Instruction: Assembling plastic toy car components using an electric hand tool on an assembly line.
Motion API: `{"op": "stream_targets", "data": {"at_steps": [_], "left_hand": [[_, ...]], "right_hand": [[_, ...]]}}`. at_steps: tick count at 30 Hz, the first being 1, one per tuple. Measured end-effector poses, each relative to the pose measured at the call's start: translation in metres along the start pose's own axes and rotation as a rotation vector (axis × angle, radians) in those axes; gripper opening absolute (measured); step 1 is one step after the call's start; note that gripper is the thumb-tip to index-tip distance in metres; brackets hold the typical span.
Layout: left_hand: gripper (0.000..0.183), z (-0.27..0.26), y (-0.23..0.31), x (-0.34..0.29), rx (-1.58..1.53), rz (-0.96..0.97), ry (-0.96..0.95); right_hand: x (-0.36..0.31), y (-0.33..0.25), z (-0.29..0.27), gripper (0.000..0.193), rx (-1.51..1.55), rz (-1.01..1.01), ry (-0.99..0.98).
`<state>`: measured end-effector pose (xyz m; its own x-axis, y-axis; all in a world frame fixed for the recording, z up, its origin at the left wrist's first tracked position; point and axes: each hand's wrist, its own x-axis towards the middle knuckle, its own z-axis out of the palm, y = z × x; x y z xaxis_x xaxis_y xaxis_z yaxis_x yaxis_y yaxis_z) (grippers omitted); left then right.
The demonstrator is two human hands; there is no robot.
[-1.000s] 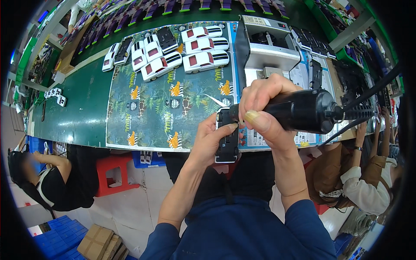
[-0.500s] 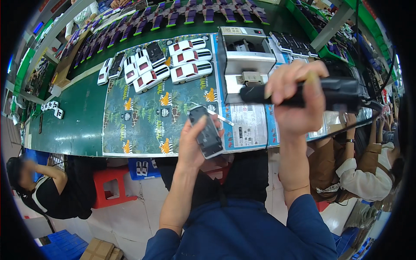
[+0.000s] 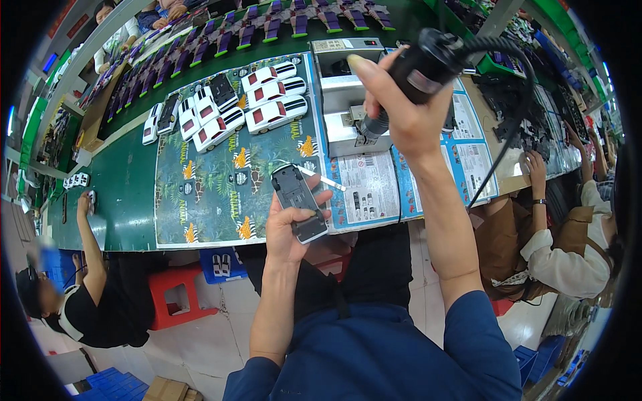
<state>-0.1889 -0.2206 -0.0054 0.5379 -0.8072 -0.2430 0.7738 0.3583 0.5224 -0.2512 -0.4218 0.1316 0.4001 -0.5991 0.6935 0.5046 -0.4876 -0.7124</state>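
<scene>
A toy car lies in my left hand with its black underside up, the thumb across it near the lower end. My right hand is wrapped round a black electric screwdriver, cable at its upper end. The screwdriver's lower end points down at the front of a metal box-shaped machine, beside a small metal block; its very tip is hard to make out. A thin white strip lies on the table just behind the car.
White toy cars with black stripes, a few black undersides among them, stand on the patterned sheet. Purple and green toy parts line the back. A co-worker's hand is at the table's left; black parts lie right.
My right hand has swung the screwdriver from level to upright, its lower end now at the machine. My left hand and the car moved slightly left and down. The left co-worker now reaches onto the table.
</scene>
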Motion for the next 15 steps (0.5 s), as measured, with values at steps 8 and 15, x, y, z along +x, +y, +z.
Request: {"op": "stream_targets", "data": {"at_steps": [8,15], "left_hand": [[0.061,0.024,0.001,0.008,-0.037,0.002,0.045],[0.061,0.018,0.005,0.009,-0.02,0.045,0.018]], "right_hand": [[-0.043,-0.043,-0.008,0.014,0.52,0.302,-0.174],[-0.073,-0.05,0.011,0.017,0.546,0.277,-0.242]]}}
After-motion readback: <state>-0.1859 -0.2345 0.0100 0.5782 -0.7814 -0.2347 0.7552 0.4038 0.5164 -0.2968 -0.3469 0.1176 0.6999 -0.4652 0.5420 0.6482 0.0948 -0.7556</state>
